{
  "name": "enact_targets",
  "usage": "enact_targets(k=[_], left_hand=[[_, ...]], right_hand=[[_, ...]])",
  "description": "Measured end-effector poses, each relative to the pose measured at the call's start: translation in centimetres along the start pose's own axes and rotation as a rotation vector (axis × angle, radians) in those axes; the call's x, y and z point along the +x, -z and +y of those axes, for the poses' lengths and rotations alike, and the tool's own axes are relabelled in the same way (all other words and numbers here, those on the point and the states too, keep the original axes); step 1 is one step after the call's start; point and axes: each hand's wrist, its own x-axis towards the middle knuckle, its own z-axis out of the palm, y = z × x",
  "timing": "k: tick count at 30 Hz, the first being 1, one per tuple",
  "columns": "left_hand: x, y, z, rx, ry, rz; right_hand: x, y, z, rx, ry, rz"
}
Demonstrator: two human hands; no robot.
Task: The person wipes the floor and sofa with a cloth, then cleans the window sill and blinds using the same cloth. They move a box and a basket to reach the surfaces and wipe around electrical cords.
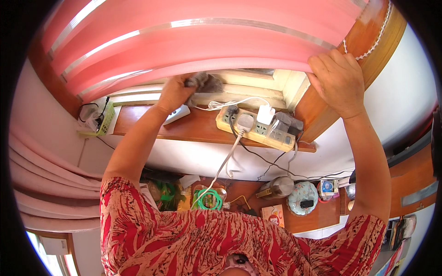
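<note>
A bunched grey cloth [206, 83] is in my left hand [175, 92], against the pale window frame [272, 82] just below the blind. My right hand [340, 81] grips the right end of the bottom rail [234, 63] of a pink striped window blind [193, 41]. The blind slants out over the sill, its lower edge lifted off the window. Beneath my left hand a white power strip [178, 114] lies on the brown wooden sill [145, 120], partly hidden by my forearm.
On the sill rests a yellowed power strip [255, 127] with several plugs and trailing cables. A green basket [103, 119] stands at the sill's left end. Below, a wooden desk [241, 186] holds a metal flask [278, 188] and a floral-covered round item [302, 196]. A bead chain [376, 45] hangs at right.
</note>
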Motion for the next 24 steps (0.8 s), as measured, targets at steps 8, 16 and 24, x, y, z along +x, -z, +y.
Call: enact_targets(k=[8, 16, 24], left_hand=[[-0.4, -0.5, 0.7, 0.404, -0.175, -0.226], [-1.3, 1.9, -1.7, -0.073, 0.269, -0.016], [-2.6, 2.1, -1.7, 0.274, 0.232, 0.204]], right_hand=[[-0.2, 0.0, 0.3, -0.004, 0.005, 0.005], [0.1, 0.2, 0.1, 0.023, -0.006, 0.002], [0.1, 0.1, 0.0, 0.026, -0.001, 0.003]])
